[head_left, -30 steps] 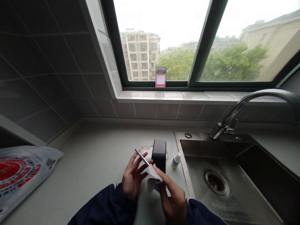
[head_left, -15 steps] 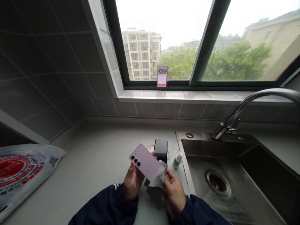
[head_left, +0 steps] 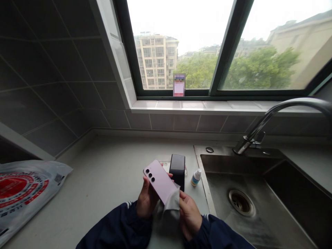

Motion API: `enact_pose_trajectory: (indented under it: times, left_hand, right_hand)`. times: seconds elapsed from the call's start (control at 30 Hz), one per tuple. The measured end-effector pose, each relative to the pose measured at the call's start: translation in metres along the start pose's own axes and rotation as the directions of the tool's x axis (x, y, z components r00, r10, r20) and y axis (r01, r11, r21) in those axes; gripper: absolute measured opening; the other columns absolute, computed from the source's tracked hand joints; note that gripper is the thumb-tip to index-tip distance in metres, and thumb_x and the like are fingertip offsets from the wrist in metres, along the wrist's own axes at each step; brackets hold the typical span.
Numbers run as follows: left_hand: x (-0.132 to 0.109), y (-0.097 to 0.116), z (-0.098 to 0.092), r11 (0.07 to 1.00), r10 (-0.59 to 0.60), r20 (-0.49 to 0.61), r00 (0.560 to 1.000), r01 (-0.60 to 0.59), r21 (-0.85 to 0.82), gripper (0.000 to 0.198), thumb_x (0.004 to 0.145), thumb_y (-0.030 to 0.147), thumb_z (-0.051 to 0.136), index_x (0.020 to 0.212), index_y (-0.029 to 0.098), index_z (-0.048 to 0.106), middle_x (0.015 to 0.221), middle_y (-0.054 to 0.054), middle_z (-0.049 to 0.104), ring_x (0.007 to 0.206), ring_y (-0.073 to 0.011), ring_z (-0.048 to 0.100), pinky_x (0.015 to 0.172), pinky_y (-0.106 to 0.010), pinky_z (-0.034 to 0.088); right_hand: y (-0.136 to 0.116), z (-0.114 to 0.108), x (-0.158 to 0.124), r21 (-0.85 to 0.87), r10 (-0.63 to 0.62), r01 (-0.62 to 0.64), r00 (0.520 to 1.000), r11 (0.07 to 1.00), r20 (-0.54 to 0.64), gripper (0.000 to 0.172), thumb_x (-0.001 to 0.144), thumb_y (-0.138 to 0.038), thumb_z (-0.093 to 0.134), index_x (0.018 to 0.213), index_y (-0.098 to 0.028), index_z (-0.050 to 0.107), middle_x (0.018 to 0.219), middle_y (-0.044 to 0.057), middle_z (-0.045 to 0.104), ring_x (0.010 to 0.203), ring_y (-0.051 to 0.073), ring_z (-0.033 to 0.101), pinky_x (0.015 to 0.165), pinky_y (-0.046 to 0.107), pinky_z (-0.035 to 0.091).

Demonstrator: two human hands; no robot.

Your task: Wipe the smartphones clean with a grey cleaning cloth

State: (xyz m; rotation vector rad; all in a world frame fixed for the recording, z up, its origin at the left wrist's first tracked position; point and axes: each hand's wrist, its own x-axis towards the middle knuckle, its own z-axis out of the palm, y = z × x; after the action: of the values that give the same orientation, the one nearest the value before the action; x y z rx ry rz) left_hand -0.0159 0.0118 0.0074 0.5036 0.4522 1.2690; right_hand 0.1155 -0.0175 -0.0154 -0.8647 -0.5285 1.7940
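Observation:
My left hand (head_left: 146,200) grips a pale pink phone (head_left: 158,180) from below, its back with three camera lenses facing up. My right hand (head_left: 189,216) is closed on a grey cloth (head_left: 169,205) and presses it over the phone's near end. Both hands hover above the light countertop (head_left: 109,180), close to my body. Just beyond them lies a black phone (head_left: 177,167) on the counter, partly on top of a clear phone case (head_left: 165,164).
A small white dropper bottle (head_left: 196,177) stands beside the steel sink (head_left: 249,193), with the tap (head_left: 275,117) arching over it at right. A printed plastic bag (head_left: 23,192) lies at the far left. Dark tiled wall and window sill are behind.
The pink phone turned from edge-on to back-up a second ago; since then the cloth has slid down to the phone's near end and both hands dropped slightly toward me.

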Motion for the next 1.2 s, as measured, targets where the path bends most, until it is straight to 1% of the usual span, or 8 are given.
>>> enact_pose_trajectory:
  times: [0.37,0.63,0.7,0.77,0.83,0.93,1.03,1.2]
  left_hand:
    - [0.003,0.014,0.005,1.000,0.005,-0.092,0.996,-0.006,-0.013,0.070,0.089,0.068,0.032,0.119,0.011,0.061,0.083,-0.011,0.066,0.069,-0.0242,0.063,0.070,-0.040,0.052]
    - [0.006,0.015,-0.003,0.999,-0.046,-0.054,0.997,0.045,-0.016,0.073,0.089,0.069,0.029,0.113,0.009,0.063,0.080,-0.012,0.066,0.066,-0.0255,0.064,0.066,-0.042,0.052]
    - [0.005,0.011,-0.006,0.991,-0.133,-0.007,0.991,0.133,-0.024,0.076,0.088,0.071,0.027,0.114,0.009,0.063,0.081,-0.014,0.067,0.067,-0.0258,0.064,0.065,-0.042,0.052]
    - [0.004,0.006,-0.007,0.976,-0.214,0.009,0.977,0.214,-0.049,0.076,0.089,0.070,0.028,0.115,0.009,0.064,0.084,-0.015,0.069,0.070,-0.0261,0.066,0.067,-0.042,0.053]
    - [0.002,0.002,-0.007,0.964,-0.254,-0.031,0.967,0.251,-0.091,0.073,0.089,0.068,0.033,0.112,0.008,0.066,0.086,-0.016,0.070,0.076,-0.0267,0.068,0.075,-0.041,0.053]
    - [-0.001,-0.001,-0.006,0.961,-0.262,-0.136,0.955,0.245,-0.130,0.069,0.089,0.066,0.040,0.107,0.006,0.068,0.085,-0.015,0.072,0.077,-0.0245,0.069,0.081,-0.038,0.052]
    - [-0.001,0.001,-0.005,0.962,-0.261,-0.185,0.948,0.240,-0.128,0.068,0.089,0.065,0.042,0.108,0.006,0.068,0.081,-0.013,0.072,0.069,-0.0199,0.068,0.074,-0.032,0.052]
    - [0.001,0.004,-0.006,0.958,-0.277,-0.193,0.941,0.256,-0.125,0.072,0.087,0.069,0.040,0.112,0.007,0.067,0.082,-0.014,0.072,0.070,-0.0218,0.068,0.075,-0.035,0.051]
  right_hand:
    - [-0.004,-0.010,-0.003,-0.313,-0.105,0.086,0.993,0.946,-0.047,0.050,0.072,-0.061,0.076,0.080,-0.012,0.076,0.053,-0.001,0.057,0.046,0.008,0.048,0.039,0.015,0.039]
    - [-0.020,-0.014,-0.008,-0.264,-0.384,0.330,0.904,0.906,-0.187,0.057,0.083,-0.059,0.067,0.115,-0.012,0.070,0.101,0.015,0.073,0.090,0.028,0.072,0.079,0.037,0.060]
    - [-0.021,-0.013,-0.015,-0.430,-0.525,0.440,0.845,0.789,-0.100,0.047,0.094,-0.051,0.055,0.123,-0.016,0.067,0.117,0.014,0.070,0.110,0.030,0.066,0.096,0.041,0.054]
    - [-0.017,-0.010,-0.021,-0.630,-0.609,0.556,0.777,0.542,0.161,0.041,0.101,-0.038,0.042,0.136,-0.021,0.057,0.135,0.010,0.060,0.129,0.029,0.053,0.109,0.043,0.043]
    - [-0.009,-0.009,-0.025,-0.682,-0.518,0.714,0.648,0.158,0.558,0.047,0.101,-0.029,0.039,0.148,-0.021,0.042,0.149,0.009,0.044,0.140,0.030,0.038,0.114,0.048,0.034]
    - [0.007,-0.009,-0.023,-0.636,-0.310,0.720,0.559,-0.277,0.769,0.058,0.100,-0.034,0.046,0.152,-0.016,0.030,0.155,0.012,0.032,0.146,0.035,0.021,0.114,0.054,0.031]
    - [0.017,-0.010,-0.019,-0.575,-0.220,0.675,0.541,-0.462,0.812,0.071,0.098,-0.050,0.044,0.153,-0.009,0.026,0.157,0.017,0.024,0.145,0.039,0.020,0.112,0.057,0.032]
    - [0.010,-0.008,-0.022,-0.545,-0.172,0.660,0.543,-0.517,0.822,0.077,0.094,-0.059,0.047,0.154,-0.015,0.026,0.158,0.017,0.023,0.144,0.037,0.024,0.113,0.052,0.032]
